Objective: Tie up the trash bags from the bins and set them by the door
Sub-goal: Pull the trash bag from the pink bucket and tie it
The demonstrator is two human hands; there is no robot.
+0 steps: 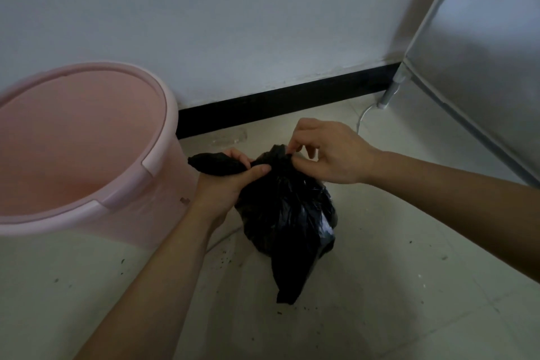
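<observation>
Two grips mid-frame: my left hand [225, 184] holds the leftward-lying tail [213, 165] of the trash bag [286, 213], right hand [330, 152] pinches its neck.

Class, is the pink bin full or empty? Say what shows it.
Empty: the pink bin is bare inside, with no liner; the black trash bag is outside, beside it.

The glossy black plastic trash bag [286, 213] is plain dark, with pale sheen along its creases. The round pale pink plastic bin [87, 140] is the same pink inside and out. The cream tiled floor [394, 286] is flecked with dark specks. The painted wall [204, 23] is grey-white above a black skirting strip [277, 99], and the metal cabinet [482, 52] is silver-grey.
</observation>
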